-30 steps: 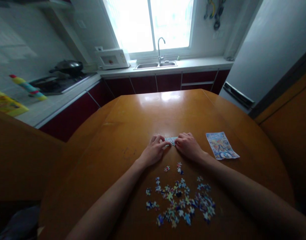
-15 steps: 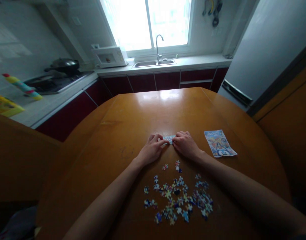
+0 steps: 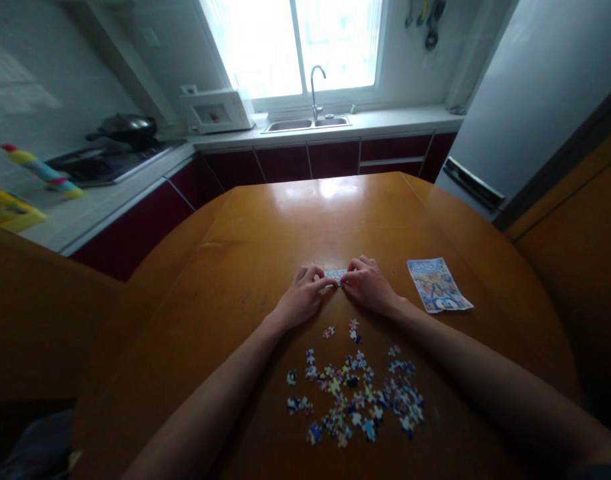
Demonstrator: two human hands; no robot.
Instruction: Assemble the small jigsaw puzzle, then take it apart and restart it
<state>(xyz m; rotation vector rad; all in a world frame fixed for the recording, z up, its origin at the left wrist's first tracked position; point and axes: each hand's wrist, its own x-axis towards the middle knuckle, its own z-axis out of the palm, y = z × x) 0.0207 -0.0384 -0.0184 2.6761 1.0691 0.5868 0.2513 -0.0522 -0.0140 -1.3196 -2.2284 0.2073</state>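
A small light-blue strip of joined jigsaw puzzle pieces point(image 3: 335, 274) lies on the table between my two hands. My left hand point(image 3: 304, 295) grips its left end, with thumb and fingers curled at the edge. At the right end my right hand point(image 3: 369, 287) is closed in a pinch on the strip's near corner; its fingers hide that part. Closer to me, a loose heap of jigsaw pieces point(image 3: 358, 402) spreads between my forearms. Two small groups of pieces, one at the left point(image 3: 328, 332) and one at the right point(image 3: 354, 330), lie between the heap and my hands.
A printed picture sheet point(image 3: 438, 285) lies to the right of my right hand. The wooden table point(image 3: 265, 227) has rounded sides. Beyond it are a counter with a sink point(image 3: 308, 125), a microwave point(image 3: 218, 111), a stove with a pan point(image 3: 128, 128), and a fridge point(image 3: 525, 100) at the right.
My right hand has shifted slightly, its fingers lifting and rearranging at the strip's right end. The left hand stays in place on the strip. The camera view has moved a little.
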